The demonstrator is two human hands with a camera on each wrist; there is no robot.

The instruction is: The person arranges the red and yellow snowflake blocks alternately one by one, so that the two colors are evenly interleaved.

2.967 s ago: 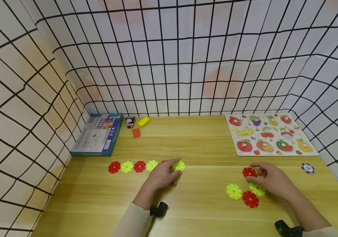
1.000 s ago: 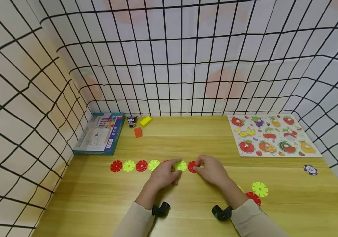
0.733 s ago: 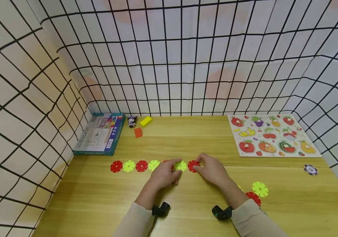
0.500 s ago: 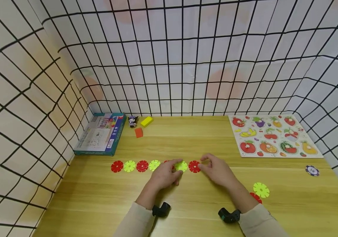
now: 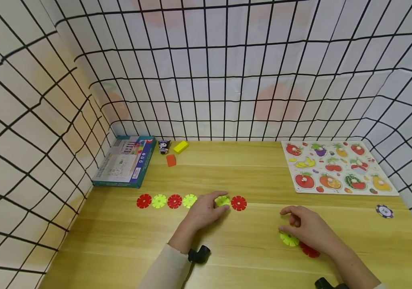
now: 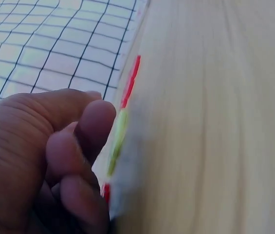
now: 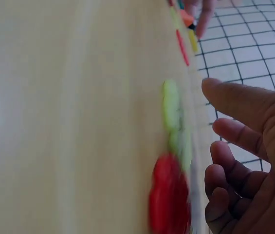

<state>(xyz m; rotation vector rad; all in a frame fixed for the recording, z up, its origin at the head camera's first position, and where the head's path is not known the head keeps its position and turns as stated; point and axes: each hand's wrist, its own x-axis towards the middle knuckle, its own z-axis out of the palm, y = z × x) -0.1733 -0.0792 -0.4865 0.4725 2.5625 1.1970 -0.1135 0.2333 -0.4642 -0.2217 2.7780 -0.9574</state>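
Note:
Red and yellow-green slotted plastic discs alternate in a row on the table in the head view, from a red disc on the left to a red disc at the right end. My left hand lies over the row, thumb and index finger apart around a yellow-green disc; it covers part of the row. Loosely bent, my right hand hovers over the loose discs and holds nothing. Below its thumb is a yellow-green disc, beside a partly hidden red disc. The right wrist view blurs these discs.
A boxed set lies at the back left, near a small figurine, a yellow block and an orange-red block. A fruit puzzle board and a poker chip lie right. Black netting surrounds the table.
My right hand brought a red disc to the row's right end, let go of it, and moved back right to the loose discs. My left hand stays by the row.

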